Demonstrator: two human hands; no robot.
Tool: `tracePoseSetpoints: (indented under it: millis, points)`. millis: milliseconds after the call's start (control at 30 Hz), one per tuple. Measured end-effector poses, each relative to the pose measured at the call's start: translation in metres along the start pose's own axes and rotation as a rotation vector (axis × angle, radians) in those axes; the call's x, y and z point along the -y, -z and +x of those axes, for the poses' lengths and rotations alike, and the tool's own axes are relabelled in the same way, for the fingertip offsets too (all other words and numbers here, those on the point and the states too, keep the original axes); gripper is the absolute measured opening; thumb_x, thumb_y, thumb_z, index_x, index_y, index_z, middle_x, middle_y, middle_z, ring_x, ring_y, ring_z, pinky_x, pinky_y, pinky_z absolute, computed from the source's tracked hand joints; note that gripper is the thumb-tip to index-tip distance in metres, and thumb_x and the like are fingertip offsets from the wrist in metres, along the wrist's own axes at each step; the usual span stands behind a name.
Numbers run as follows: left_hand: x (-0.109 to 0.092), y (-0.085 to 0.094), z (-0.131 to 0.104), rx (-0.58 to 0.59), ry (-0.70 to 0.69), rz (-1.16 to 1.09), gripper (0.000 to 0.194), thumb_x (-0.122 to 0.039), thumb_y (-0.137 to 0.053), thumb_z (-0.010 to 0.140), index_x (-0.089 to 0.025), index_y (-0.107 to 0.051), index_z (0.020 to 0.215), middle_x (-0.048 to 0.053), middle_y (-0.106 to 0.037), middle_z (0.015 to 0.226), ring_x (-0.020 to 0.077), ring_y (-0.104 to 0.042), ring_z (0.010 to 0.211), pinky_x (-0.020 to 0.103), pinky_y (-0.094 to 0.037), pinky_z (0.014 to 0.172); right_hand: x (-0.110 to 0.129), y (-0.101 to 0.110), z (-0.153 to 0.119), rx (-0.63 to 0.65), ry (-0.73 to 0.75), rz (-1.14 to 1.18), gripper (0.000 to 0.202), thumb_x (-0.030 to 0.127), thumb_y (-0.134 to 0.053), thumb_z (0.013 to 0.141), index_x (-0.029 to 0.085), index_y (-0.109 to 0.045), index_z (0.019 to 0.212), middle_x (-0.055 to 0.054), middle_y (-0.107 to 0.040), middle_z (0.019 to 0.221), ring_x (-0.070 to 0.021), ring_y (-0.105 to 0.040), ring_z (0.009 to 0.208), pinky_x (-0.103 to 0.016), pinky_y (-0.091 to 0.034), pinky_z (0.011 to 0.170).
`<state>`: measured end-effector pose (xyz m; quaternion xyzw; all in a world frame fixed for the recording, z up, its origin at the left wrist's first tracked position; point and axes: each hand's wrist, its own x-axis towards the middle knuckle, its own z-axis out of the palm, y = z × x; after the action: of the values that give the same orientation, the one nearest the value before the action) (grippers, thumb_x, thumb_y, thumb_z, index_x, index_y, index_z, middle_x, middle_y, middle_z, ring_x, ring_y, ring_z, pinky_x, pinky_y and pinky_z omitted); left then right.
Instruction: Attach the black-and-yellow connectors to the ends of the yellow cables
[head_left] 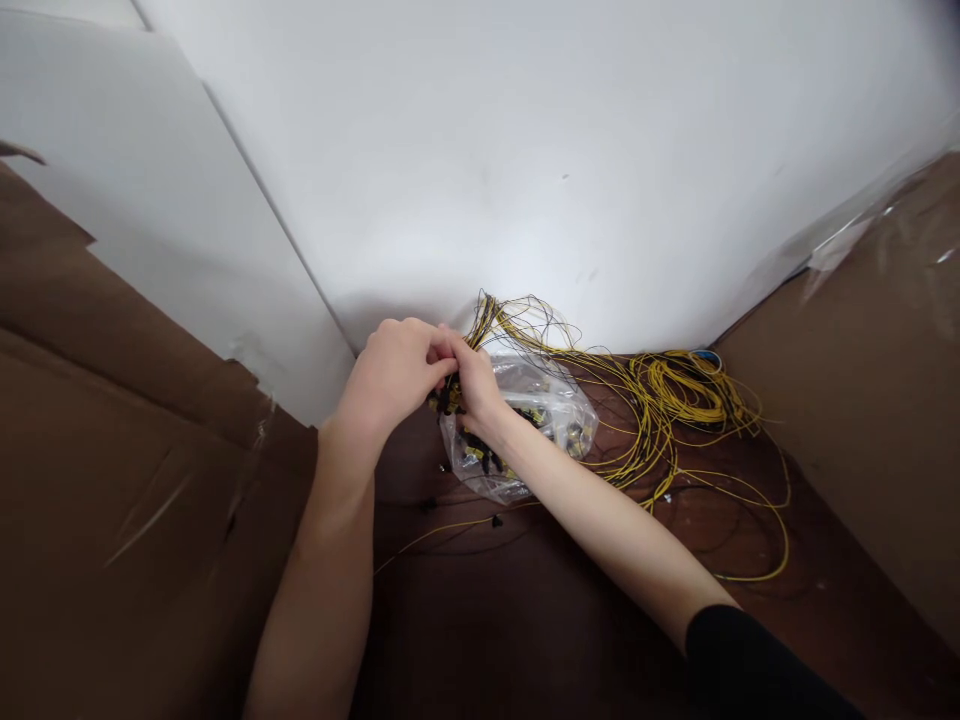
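My right hand [478,385] is wrapped round a bundle of thin yellow and black wires [487,318], which fans out above the fist and trails off to the right. Black and yellow connectors [448,397] on the wire ends poke out below, between my hands. My left hand [397,370] meets the right one there, its thumb and fingers pinched on the same bundle; its fingertips are partly hidden. Beneath the right wrist lies a clear plastic bag [502,485] with more black and yellow connectors in it.
A loose coil of yellow wire [694,400] rests on the dark reddish-brown surface [465,620] at the right, near a blue ring [707,358]. White panels [480,150] rise behind. Brown cardboard stands at the left [135,480] and right [862,400]. A single wire with a black connector [496,521] lies in front.
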<state>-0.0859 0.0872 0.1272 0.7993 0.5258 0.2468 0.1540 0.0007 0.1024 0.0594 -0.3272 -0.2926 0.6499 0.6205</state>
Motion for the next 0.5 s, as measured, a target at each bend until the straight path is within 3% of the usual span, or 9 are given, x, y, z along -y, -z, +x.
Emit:
tracePoseSetpoints:
  millis: [200,367,433,500]
  points:
    - [0.003,0.005,0.000,-0.041,-0.017,-0.034,0.018,-0.034,-0.063,0.071,-0.018,-0.069,0.069,0.002,-0.064,0.059,0.0156,-0.055,0.057,0.025,-0.038,0.055,-0.001,0.005,0.001,-0.004,-0.036,-0.033,0.034,0.048,-0.054,0.078,0.019,-0.056,0.063,0.001,-0.054,0.050,-0.0172,-0.060,0.060,-0.029,-0.048,0.057]
    - [0.005,0.011,0.001,-0.228,0.018,-0.041,0.031,-0.040,-0.056,0.078,-0.015,-0.068,0.093,0.006,-0.069,0.082,0.0172,-0.059,0.073,0.026,-0.044,0.068,-0.001,0.009,-0.001,0.125,-0.025,-0.136,0.037,0.049,-0.052,0.079,0.018,-0.053,0.059,-0.002,-0.058,0.054,-0.0158,-0.059,0.056,-0.027,-0.047,0.052]
    - [0.007,0.007,0.003,-0.182,0.014,-0.038,0.038,-0.043,-0.054,0.079,-0.014,-0.065,0.102,0.008,-0.068,0.094,0.0186,-0.060,0.081,0.027,-0.044,0.074,-0.005,0.010,0.000,0.184,-0.002,-0.215,0.038,0.050,-0.050,0.079,0.017,-0.056,0.062,-0.002,-0.059,0.055,-0.0155,-0.059,0.057,-0.026,-0.047,0.052]
    - [0.008,0.001,0.005,-0.065,0.009,-0.016,0.041,-0.046,-0.052,0.080,-0.013,-0.065,0.101,0.009,-0.067,0.097,0.0200,-0.059,0.084,0.028,-0.044,0.075,-0.010,0.010,0.001,0.230,0.059,-0.297,0.036,0.050,-0.050,0.079,0.016,-0.059,0.069,-0.003,-0.061,0.059,-0.0167,-0.061,0.065,-0.027,-0.049,0.059]
